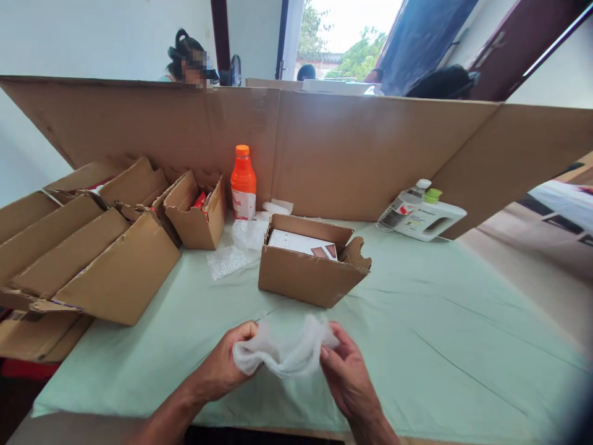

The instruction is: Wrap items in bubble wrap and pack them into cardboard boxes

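A crumpled, translucent white sheet of packing wrap (290, 353) is stretched between my two hands above the green cloth. My left hand (231, 355) grips its left end, fingers closed round it. At the other end, my right hand (345, 368) pinches the wrap between thumb and fingers. Just beyond them stands an open cardboard box (296, 278) with a white box (301, 243) inside, brown shapes printed on its corner. Behind and left of that box lie pieces of bubble wrap (231, 259).
Several open cardboard boxes (115, 266) crowd the left side. An orange bottle (243, 185) stands near the cardboard partition (352, 154). A clear bottle (401, 207) leans beside a white jug (430, 219) at the right. Beyond the partition, people's heads (192, 59) show.
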Tool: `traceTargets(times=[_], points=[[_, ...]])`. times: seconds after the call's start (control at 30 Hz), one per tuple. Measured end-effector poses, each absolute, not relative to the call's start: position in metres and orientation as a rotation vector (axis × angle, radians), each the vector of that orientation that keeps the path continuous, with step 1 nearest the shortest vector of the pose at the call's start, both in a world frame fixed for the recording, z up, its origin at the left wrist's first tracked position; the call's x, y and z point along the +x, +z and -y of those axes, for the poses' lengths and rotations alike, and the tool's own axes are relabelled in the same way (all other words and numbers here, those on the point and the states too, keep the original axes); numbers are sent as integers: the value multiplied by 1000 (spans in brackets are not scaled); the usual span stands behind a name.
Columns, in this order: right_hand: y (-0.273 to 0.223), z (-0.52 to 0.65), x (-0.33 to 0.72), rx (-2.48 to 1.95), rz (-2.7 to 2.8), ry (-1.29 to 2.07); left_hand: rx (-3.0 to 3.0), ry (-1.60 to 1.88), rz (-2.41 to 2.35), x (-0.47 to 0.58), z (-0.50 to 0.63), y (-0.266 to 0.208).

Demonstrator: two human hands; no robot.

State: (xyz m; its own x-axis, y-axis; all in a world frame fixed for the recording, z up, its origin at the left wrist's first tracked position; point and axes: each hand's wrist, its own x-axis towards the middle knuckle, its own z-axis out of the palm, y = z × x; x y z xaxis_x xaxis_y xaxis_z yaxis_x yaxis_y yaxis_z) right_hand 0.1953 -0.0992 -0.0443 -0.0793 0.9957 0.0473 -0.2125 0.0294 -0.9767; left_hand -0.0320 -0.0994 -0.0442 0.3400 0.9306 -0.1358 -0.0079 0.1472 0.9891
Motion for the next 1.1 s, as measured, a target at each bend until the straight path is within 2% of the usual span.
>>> traceTargets(times=[0.1,0.2,0.27,0.33,0.57,0.67,0.93,1.1], points=[[-27,105,213,-898,1565,706,1202,1053,-1275,-40,80,-61],[-24,116,221,-892,2121,416,1033,1184,-1487,-51,66,-86],[-30,124,226,-967,2392,475,988,1183,-1544,-57,62,-98],[-40,129,235,-1062,2413,612,984,1176,-1568,-60,60,-102],[-80,81,264,-1576,1541,736,1339,1260,-1540,-43,13,-72],[-87,44,260,-1609,1373,817,1436,1247,-1380,-27,-16,-63],[-93,-1,245,-1415,1487,962,1375,1365,-1407,-36,-48,-63],[-108,26,247,-1437,1908,646,1540,1079,-1620,-81,19,-85]])
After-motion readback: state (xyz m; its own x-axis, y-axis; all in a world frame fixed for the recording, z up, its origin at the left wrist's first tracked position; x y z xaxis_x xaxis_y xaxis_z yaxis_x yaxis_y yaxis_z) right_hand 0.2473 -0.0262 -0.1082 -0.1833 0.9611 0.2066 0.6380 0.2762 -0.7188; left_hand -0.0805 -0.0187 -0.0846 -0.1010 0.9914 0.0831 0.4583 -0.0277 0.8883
